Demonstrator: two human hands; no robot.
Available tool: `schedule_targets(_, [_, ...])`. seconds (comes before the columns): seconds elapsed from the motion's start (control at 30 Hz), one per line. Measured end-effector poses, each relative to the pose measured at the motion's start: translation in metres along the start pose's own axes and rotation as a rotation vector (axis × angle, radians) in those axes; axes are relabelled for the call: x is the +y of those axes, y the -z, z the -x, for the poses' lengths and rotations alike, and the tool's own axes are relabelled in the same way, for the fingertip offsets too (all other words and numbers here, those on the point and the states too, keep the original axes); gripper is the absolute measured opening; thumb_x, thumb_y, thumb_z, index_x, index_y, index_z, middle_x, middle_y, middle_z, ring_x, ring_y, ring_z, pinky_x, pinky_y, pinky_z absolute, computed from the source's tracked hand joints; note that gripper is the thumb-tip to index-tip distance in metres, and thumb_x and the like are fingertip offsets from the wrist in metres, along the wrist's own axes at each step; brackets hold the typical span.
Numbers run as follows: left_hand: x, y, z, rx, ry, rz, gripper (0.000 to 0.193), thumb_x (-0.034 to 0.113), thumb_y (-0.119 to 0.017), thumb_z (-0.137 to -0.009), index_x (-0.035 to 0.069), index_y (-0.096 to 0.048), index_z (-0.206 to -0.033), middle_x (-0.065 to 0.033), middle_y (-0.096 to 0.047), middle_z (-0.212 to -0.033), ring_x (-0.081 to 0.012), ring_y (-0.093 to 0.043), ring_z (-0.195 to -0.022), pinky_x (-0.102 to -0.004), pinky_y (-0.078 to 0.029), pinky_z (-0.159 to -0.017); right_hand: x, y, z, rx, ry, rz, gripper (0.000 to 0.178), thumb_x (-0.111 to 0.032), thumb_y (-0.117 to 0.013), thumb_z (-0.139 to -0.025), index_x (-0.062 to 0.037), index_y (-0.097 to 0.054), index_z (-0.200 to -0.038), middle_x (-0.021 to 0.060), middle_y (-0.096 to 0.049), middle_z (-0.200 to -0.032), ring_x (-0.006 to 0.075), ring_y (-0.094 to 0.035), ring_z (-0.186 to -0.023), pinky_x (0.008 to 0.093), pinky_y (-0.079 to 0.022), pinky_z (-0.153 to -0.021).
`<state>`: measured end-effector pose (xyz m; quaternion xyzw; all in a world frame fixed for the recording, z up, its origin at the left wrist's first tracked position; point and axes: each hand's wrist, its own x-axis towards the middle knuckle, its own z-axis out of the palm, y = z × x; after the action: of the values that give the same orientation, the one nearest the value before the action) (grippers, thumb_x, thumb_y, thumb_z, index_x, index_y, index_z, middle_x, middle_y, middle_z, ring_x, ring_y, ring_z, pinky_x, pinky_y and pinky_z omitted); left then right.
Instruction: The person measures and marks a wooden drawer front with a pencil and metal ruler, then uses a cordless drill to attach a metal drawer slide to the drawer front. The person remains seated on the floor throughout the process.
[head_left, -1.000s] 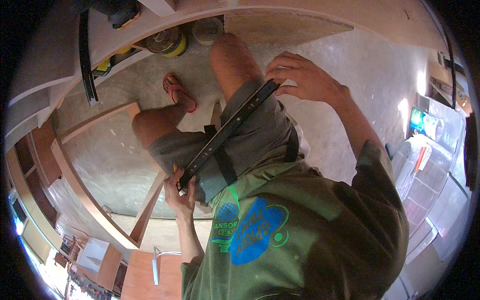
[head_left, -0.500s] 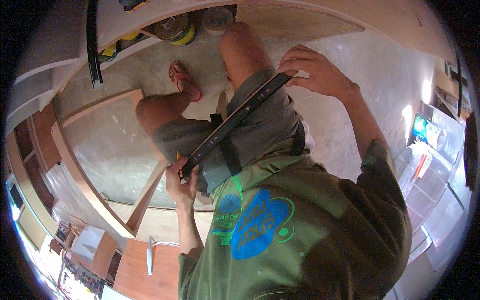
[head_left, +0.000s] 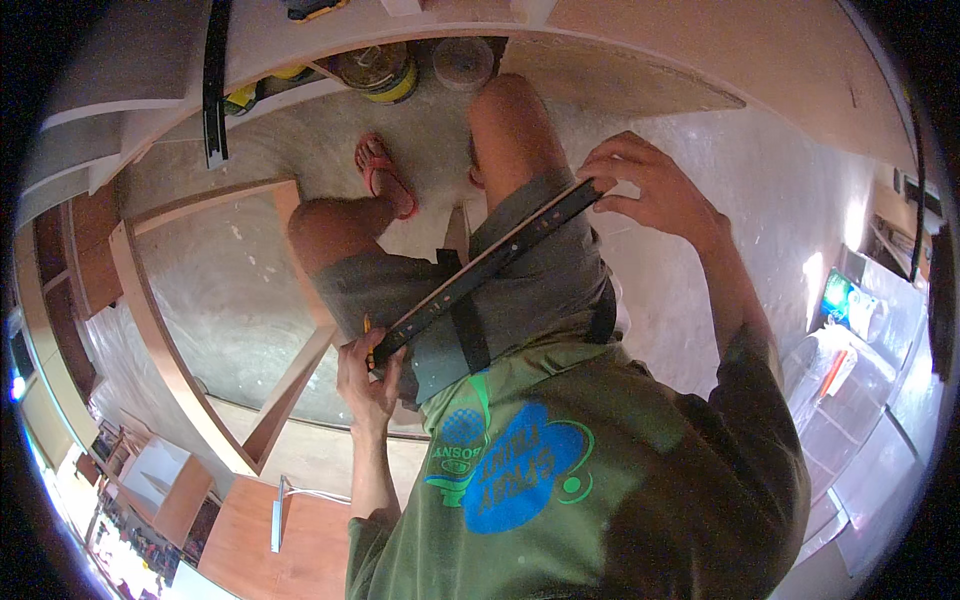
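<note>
At the left, the left hand [head_left: 368, 385] has its fingers closed round the lower end of a slotted black rail [head_left: 490, 262], with a thin yellow stick [head_left: 367, 326] poking up among them. The rail slants over the grey shorts [head_left: 420, 275], from beside their left leg's outer edge to past the right leg's hem. It looks like thin metal: probably stiff, light enough for either hand, not fragile, rather slick along its smooth faces. If it telescopes, gripping both ends across the long edges should steady it best. At the right, the right hand's [head_left: 652, 185] fingers, slightly parted, seem to pinch the upper tip lightly.
</note>
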<state>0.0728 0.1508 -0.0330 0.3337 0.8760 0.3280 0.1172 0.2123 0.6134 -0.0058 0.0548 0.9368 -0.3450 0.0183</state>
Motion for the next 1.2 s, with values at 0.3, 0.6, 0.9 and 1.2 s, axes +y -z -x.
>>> schedule_targets(0.3, [0.002, 0.002, -0.002, -0.017, -0.011, -0.006, 0.045, 0.007, -0.086, -0.08, 0.007, -0.066, -0.121, -0.0116, -0.07, -0.108, -0.0259, -0.064, -0.089, -0.0352, -0.052, -0.07, 0.01, -0.007, 0.001, 0.017, 0.047, -0.019, 0.039, -0.016, -0.085, -0.078, -0.009, -0.073, -0.115, 0.0063, -0.066, -0.114, 0.0281, -0.061, -0.111, 0.0409, -0.053, -0.096])
schedule_targets(0.6, [0.001, 0.001, -0.001, -0.018, 0.009, 0.003, 0.043, 0.008, -0.085, -0.081, 0.006, -0.066, -0.119, -0.0117, -0.071, -0.11, -0.0263, -0.064, -0.091, -0.0353, -0.051, -0.071, 0.012, -0.002, 0.002, -0.057, -0.096, -0.058, 0.059, -0.024, -0.087, -0.08, -0.0101, -0.063, -0.132, 0.0101, -0.065, -0.124, 0.0314, -0.059, -0.121, 0.0434, -0.048, -0.108])
schedule_targets(0.9, [-0.002, 0.0, -0.002, -0.014, -0.033, 0.001, 0.042, 0.009, -0.085, -0.082, 0.006, -0.067, -0.119, -0.0114, -0.072, -0.111, -0.0271, -0.065, -0.093, -0.0356, -0.051, -0.073, 0.008, -0.016, -0.012, -0.232, -0.347, -0.426, 0.057, -0.04, -0.08, -0.09, -0.0053, -0.058, -0.129, 0.0124, -0.066, -0.119, 0.024, -0.066, -0.108, 0.0412, -0.055, -0.095])
schedule_targets(1.2, [-0.006, -0.007, -0.001, 0.034, -0.101, -0.004, 0.042, 0.012, -0.085, -0.084, 0.005, -0.066, -0.121, -0.0111, -0.072, -0.111, -0.0263, -0.065, -0.093, -0.0356, -0.052, -0.074, 0.027, -0.024, -0.022, -0.305, -0.303, -0.411, 0.054, -0.048, -0.081, -0.088, -0.0048, -0.06, -0.113, 0.0083, -0.069, -0.09, 0.0193, -0.067, -0.079, 0.0359, -0.056, -0.069])
